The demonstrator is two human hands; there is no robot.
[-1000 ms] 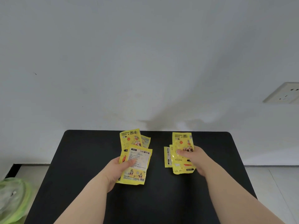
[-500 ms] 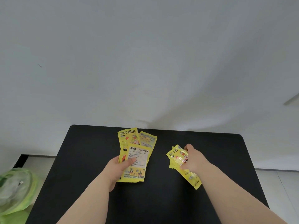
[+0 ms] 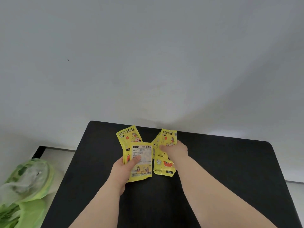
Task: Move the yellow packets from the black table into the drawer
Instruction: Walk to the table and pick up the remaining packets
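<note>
Down on the floor at the far left sits a green plastic bag point(image 3: 24, 183), crumpled, just beside the left edge of the black desk point(image 3: 230, 170). The desk stands against a plain white wall point(image 3: 148, 63), and every yellow packet I can see is on or over its far middle part. Coming in from the near left, the left hand point(image 3: 123, 171) is grasping a label-side packet point(image 3: 142, 162). The thumb lies across the white printed panel and the fingers are tucked out of sight beneath it, so the packet is turned back side up. Its far edge overlaps a printed-side packet point(image 3: 127, 136), which lies flat on the desk, tilted a little, with the hand-warmer lettering pointing away toward the wall. Just to the right, close enough that the two groups nearly touch, the right hand point(image 3: 176, 150) is clenched round a bunch of packets point(image 3: 168, 137). The fingers curl over their fronts and the yellow tops fan out beyond the knuckles toward the wall. A near packet point(image 3: 164, 167) shows under that wrist, its lower edge toward me; I cannot tell whether it is in the grip or only lying on the desk.
</note>
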